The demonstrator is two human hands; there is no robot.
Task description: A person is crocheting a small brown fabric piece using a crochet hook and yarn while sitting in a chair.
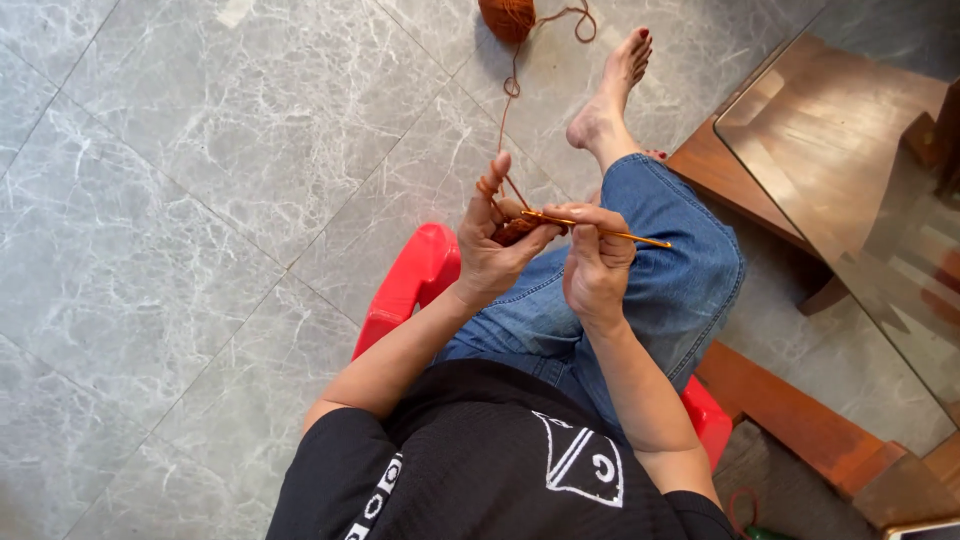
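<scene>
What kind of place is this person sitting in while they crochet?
Most likely a room in a home. The floor is grey marble-look tile, a glass-topped wooden table stands on the right, and the barefoot person sits on a red plastic stool with a ball of rust-coloured yarn on the floor.

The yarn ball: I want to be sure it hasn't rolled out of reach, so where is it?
The yarn ball lies on the grey tiled floor at the head view's top edge, left of the bare foot.

Probably a home living room: grey marble-tile floor point(180, 200), glass-topped wooden table point(850, 150), red plastic chair point(410, 285).
</scene>
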